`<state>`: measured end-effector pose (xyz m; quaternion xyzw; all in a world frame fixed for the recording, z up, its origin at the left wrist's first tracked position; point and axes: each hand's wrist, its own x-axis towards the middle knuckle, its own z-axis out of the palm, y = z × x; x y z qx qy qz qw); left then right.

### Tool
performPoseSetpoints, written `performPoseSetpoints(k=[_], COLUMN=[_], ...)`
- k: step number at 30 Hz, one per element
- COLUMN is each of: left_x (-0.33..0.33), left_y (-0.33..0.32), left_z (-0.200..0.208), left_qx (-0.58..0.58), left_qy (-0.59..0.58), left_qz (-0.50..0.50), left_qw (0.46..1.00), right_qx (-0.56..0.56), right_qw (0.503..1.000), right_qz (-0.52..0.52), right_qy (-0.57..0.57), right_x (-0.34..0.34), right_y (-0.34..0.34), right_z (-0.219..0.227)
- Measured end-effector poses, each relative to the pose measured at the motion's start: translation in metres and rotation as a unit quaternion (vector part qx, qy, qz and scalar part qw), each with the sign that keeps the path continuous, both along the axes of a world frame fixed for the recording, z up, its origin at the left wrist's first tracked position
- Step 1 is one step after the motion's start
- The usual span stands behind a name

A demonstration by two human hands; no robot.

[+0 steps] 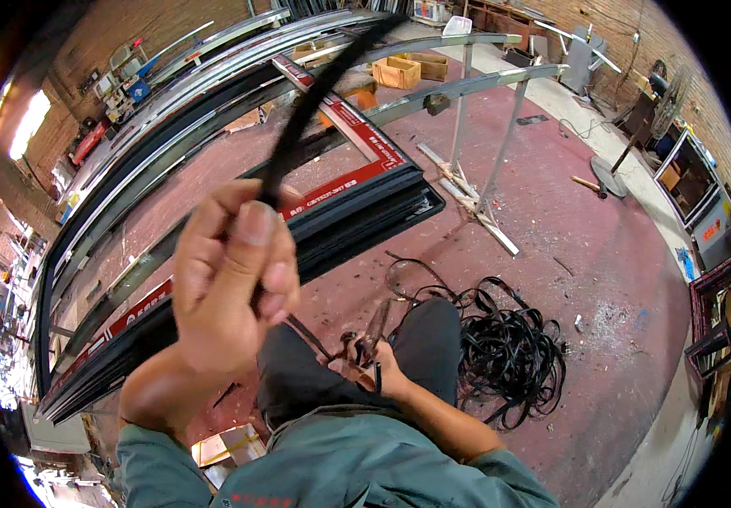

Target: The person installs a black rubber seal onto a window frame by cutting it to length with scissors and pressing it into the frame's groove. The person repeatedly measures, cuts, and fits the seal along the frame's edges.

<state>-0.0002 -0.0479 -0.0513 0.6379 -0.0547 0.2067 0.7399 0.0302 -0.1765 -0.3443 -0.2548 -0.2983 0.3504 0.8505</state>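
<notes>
Raised in front of me, my left hand pinches a flexible black strip between thumb and fingers. One length of it sticks up past the hand toward the far side, blurred. Below the hand, a dark length runs down to my lap. There my right hand is closed around a dark hand tool with a pointed end, which looks like a pair of shears. A tangled heap of black strip lies on the floor just right of my knee. Just beyond my left hand is a black frame with red film.
Metal rails on legs support the frame. Wooden boxes sit behind it. To the right are a hammer, a standing fan and leaning framed panels. An open carton stands by my left side.
</notes>
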Motion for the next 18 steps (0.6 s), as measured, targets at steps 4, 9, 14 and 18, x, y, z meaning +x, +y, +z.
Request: performPoseSetpoints(k=[4,9,14,18], left_x=[0.004,-0.016,-0.038,-0.055], left_y=[0.012,0.051,0.091,0.125], left_z=[0.016,0.054,0.077,0.104], left_qx=[-0.02,-0.007,0.044,0.041], left_qy=[-0.1,-0.168,-0.201,-0.253], left_qz=[0.101,0.157,0.14,0.176], left_qw=[0.99,0.973,0.969,0.95], right_qx=[-0.126,-0.174,-0.216,-0.277], right_qw=[0.991,0.979,0.973,0.956], right_qz=[0.026,0.052,0.011,-0.045], right_qy=[0.043,0.093,0.083,-0.082], right_x=[-0.001,-0.005,-0.008,-0.007], right_y=[-0.012,-0.017,-0.014,-0.011], right_z=[-0.033,-0.067,-0.083,-0.095])
